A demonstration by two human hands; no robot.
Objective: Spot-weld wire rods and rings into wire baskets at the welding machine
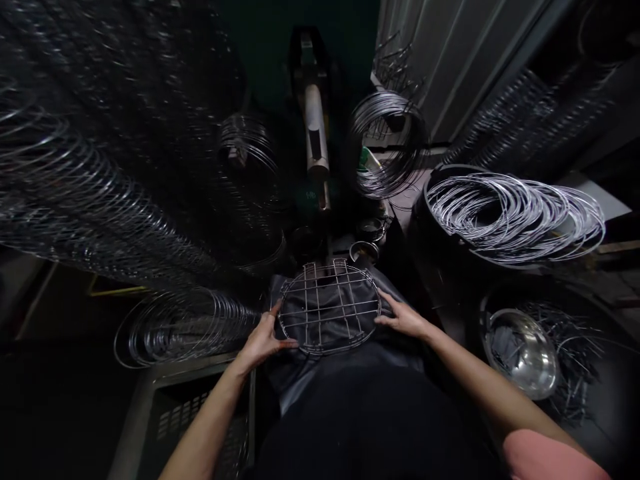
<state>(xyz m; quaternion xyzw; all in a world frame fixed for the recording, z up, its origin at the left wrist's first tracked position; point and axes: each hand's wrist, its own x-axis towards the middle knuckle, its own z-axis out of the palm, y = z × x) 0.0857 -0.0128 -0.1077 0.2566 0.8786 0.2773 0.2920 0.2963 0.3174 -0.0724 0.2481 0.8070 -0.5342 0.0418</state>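
A round wire rack (330, 308) of crossed metal rods within a ring is held above a dark apron (295, 373). My left hand (264, 339) grips its left rim, with the thumb along the lower left edge. On the right rim, my right hand (400, 317) holds the ring between thumb and fingers. The far edge of the rack is close to the lower end of a machine (316, 127) with a metal arm. Whether the rack touches the machine cannot be made out.
Wire rings fill a black tub (440, 233) at right, above a steel bowl (533, 360) among metal pieces. Wire coils (387, 143) hang beside the machine. Stacked rings (90, 180) line the left side, above a plastic crate (145, 407).
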